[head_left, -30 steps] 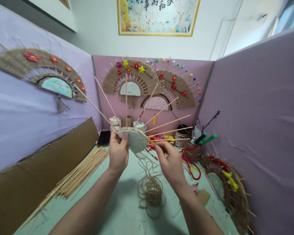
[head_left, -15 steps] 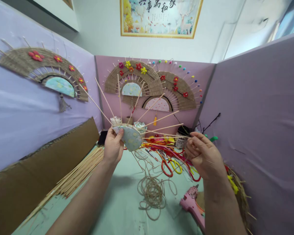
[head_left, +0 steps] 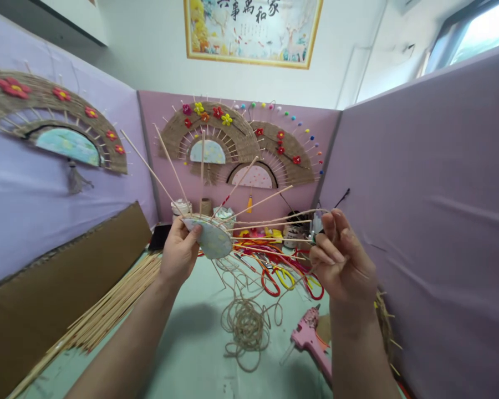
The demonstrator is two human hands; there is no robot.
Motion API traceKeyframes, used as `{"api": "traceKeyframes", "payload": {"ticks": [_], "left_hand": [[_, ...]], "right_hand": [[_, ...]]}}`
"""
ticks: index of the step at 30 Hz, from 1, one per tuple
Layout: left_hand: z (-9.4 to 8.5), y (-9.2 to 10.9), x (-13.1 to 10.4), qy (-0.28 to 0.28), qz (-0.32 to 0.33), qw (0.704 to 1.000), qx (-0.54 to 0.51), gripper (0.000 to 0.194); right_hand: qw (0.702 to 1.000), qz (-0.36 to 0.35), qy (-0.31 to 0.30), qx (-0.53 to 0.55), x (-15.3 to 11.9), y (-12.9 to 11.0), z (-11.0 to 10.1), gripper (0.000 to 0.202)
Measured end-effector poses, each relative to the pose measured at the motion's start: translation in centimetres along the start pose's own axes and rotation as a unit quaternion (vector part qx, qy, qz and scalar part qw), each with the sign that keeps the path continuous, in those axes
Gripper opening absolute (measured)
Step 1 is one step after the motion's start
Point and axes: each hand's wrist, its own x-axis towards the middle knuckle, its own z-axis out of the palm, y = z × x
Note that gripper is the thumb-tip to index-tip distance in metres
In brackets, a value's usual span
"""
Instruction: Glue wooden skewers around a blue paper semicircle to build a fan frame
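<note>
My left hand (head_left: 182, 246) is closed on the edge of a fan frame, its thumb pressed on the pale, fabric-covered half-disc (head_left: 214, 241). Thin wooden sticks (head_left: 202, 166) spread from the half-disc upward and to the right. At the right, my right hand (head_left: 344, 255) has its fingers curled round a strand of jute twine (head_left: 283, 220), which stretches back among the sticks. The tips of the right-hand sticks end close to these fingers. A loose coil of the twine (head_left: 247, 327) lies on the table below, a length of it trailing up toward my right hand.
A pink glue gun (head_left: 311, 338) lies at the right front. Behind the coil are scissors (head_left: 270, 281) and red and orange stems. Left of my forearm sits a bundle of sticks (head_left: 112, 305) beside a cardboard strip (head_left: 66, 277). Finished fans (head_left: 216, 124) hang on the partitions.
My right hand has risen slightly and turned, its fingers lifted, and the twine now arcs above the stick ends. My left hand still grips the half-disc. The camera view has swung right.
</note>
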Motion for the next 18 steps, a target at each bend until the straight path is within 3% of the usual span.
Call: {"api": "traceKeyframes", "payload": {"ticks": [5, 8, 11, 15, 18], "left_hand": [[-0.1, 0.0, 0.1, 0.011, 0.017, 1.0, -0.006, 0.035], [-0.3, 0.0, 0.4, 0.036, 0.03, 0.999, -0.017, 0.035], [-0.5, 0.0, 0.6, 0.068, 0.039, 0.997, -0.026, 0.033], [-0.5, 0.4, 0.5, 0.093, 0.037, 0.994, -0.041, 0.035], [-0.4, 0.6, 0.4, 0.126, 0.041, 0.989, -0.063, 0.035]], "right_hand": [[0.996, 0.052, 0.045, -0.054, 0.5, 0.4, 0.1, 0.025], [0.991, 0.027, 0.077, -0.107, 0.6, 1.4, 0.0, 0.026], [0.974, -0.001, 0.067, -0.217, 0.6, 2.6, -0.1, 0.025], [0.909, -0.017, -0.013, -0.417, 0.4, 4.6, 0.1, 0.023], [0.821, -0.006, -0.122, -0.558, -0.1, 6.6, 0.6, 0.022]]}}
